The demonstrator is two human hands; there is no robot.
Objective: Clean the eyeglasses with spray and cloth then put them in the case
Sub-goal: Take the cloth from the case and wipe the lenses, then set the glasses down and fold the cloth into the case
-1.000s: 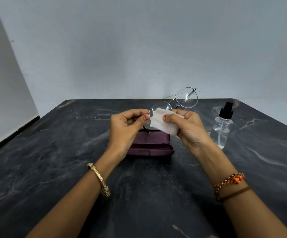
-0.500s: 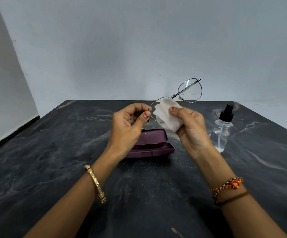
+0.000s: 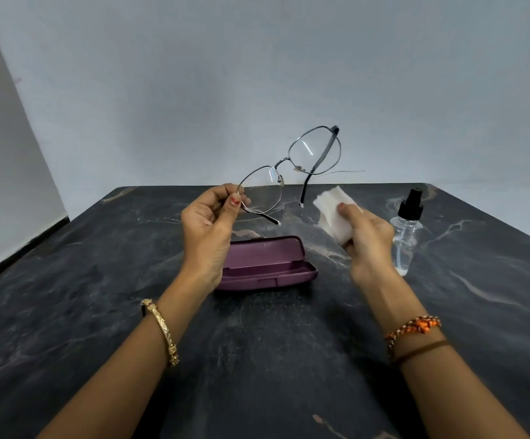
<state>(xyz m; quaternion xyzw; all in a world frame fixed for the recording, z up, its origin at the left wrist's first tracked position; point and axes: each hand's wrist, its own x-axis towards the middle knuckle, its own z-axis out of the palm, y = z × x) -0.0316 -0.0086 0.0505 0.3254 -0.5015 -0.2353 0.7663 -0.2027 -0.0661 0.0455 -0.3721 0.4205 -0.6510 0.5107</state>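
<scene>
My left hand (image 3: 208, 228) pinches the near rim of the thin metal-framed eyeglasses (image 3: 290, 166), holding them tilted in the air above the table, temples hanging open. My right hand (image 3: 366, 240) holds a folded white cloth (image 3: 333, 213) a short way to the right of the glasses, not touching them. The purple glasses case (image 3: 267, 264) lies open on the table below and between my hands, its left end hidden behind my left wrist. A clear spray bottle (image 3: 404, 237) with a black pump top stands upright just right of my right hand.
The dark marbled table (image 3: 99, 296) runs to a grey wall at the back and a wall on the left. Bangles and thread bracelets sit on both wrists.
The cloth has come off the lens: my right hand moved right and down with it. My left hand lifted and tilted the glasses higher, and the case is now in full view.
</scene>
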